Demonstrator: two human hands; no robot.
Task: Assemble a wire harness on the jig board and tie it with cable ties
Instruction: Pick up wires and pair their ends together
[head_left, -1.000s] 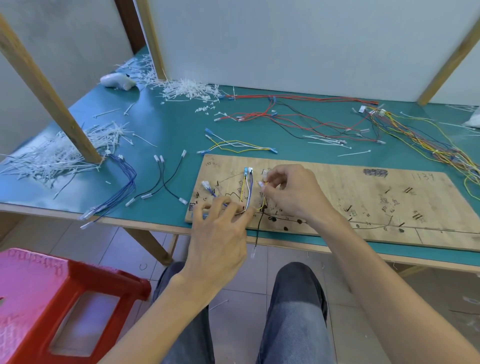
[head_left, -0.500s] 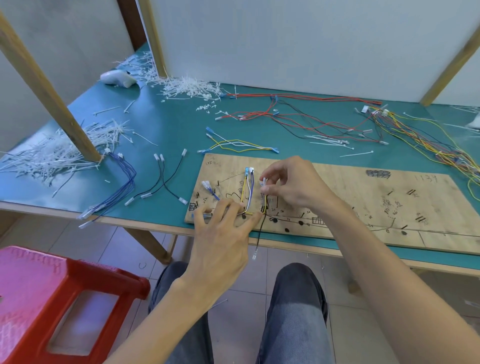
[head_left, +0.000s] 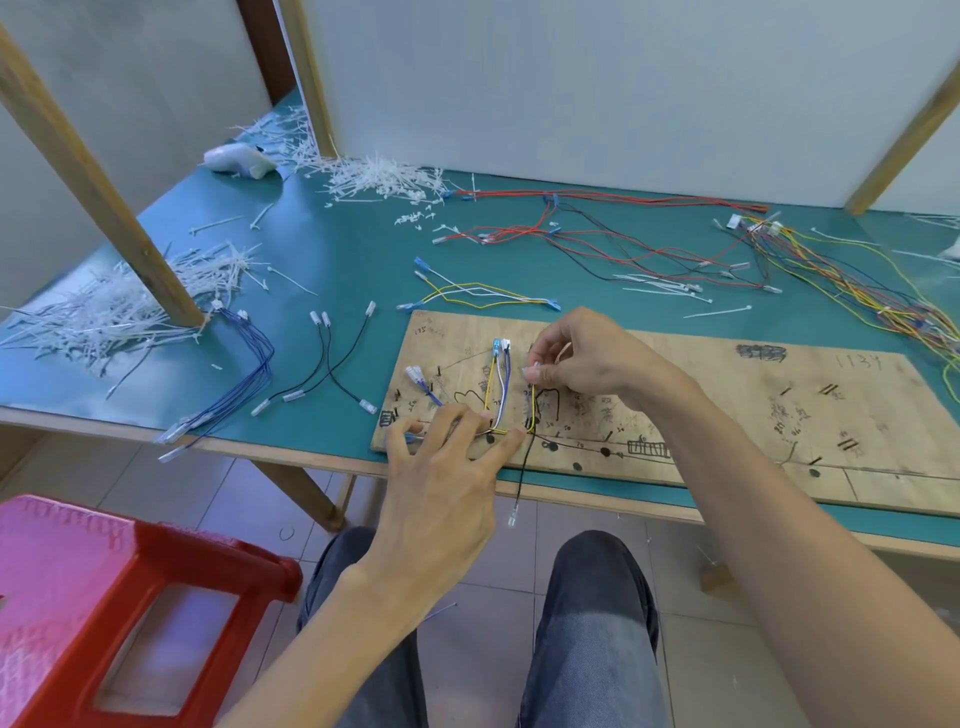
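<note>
Surface: A green-topped table (head_left: 337, 249) carried the wooden jig board (head_left: 727, 395), which lay under both hands and was marked with ink lines and small pegs.
Room: White panels (head_left: 623, 78) and slanted wooden posts (head_left: 104, 197) stood beyond the hands. A red stool (head_left: 78, 597) sat on the tiled floor (head_left: 218, 483), left of the left forearm.
Loose stock: White cable ties (head_left: 119, 306) lay heaped far left of the left hand. Blue wires (head_left: 249, 374) and short black wires (head_left: 327, 364) lay between that heap and the board. Red and black wires (head_left: 597, 234) sprawled beyond the right hand, with a multicoloured bundle (head_left: 857, 280) well to its right.
Harness: The wire harness (head_left: 498, 384) lay on the board's left end, between the two hands. One black wire (head_left: 522, 467) hung over the table edge just right of the left hand.
Left hand: The left hand (head_left: 441, 483) was palm down with its fingers spread and nearly straight, the tips pressing the harness strands against the board's near edge. It grasped nothing.
Right hand: The right hand (head_left: 592, 358) was curled over the board, thumb and forefinger pinching the upper end of a yellow wire (head_left: 533, 405).
</note>
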